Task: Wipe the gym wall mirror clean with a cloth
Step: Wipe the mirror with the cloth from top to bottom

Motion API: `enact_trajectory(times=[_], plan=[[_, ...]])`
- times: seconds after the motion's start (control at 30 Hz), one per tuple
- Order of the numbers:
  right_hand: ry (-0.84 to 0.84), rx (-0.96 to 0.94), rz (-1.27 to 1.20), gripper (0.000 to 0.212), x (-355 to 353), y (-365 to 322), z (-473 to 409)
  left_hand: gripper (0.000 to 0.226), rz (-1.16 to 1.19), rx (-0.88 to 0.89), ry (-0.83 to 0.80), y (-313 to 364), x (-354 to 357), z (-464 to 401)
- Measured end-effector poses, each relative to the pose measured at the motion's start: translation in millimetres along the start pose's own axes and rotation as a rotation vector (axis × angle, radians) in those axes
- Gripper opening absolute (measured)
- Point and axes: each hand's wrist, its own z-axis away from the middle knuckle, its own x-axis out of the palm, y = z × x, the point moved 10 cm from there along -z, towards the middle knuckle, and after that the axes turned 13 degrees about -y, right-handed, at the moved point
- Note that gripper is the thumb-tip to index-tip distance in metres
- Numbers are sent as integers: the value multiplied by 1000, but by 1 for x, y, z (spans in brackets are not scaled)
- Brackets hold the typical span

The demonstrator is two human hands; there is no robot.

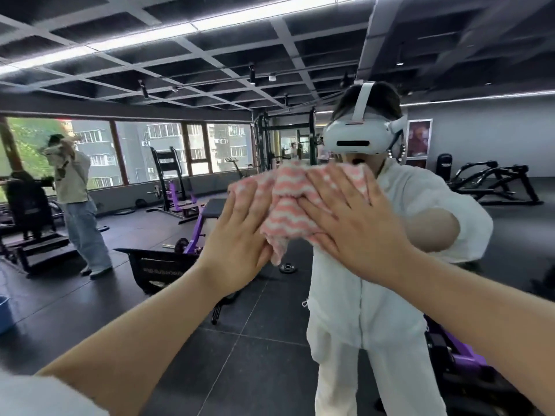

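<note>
We see a pink-and-white wavy-striped fluffy cloth (295, 202) bunched up, centre of frame, slightly above middle, pressed flat against the glass. Its lower corner hangs down in a loose point toward centre. The large wall mirror (150, 295) fills the whole frame, upright, reflecting a dark gym floor, purple equipment and windows at upper left. We can't make out smears or streaks on the glass; upper right of the frame is blurred.

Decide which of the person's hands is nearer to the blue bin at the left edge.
Left. The left hand presses the cloth's left side, closer to the blue bin; the right hand presses its right side.
</note>
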Motion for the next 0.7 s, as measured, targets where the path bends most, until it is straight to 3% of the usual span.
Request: enact_trajectory(times=[0.37,0.5,0.6,0.7], plan=[[-172,-167,60,52,61,-112,79,47,-75,251,-142,56,97,109],[-221,-305,90,70,75,-148,108,75,-79,302,-270,78,128,145],[-257,-420,84,97,89,-174,134,99,-109,314,-392,95,153,170],[-307,-518,167,102,106,-205,161,92,-158,354,-491,114,173,193]])
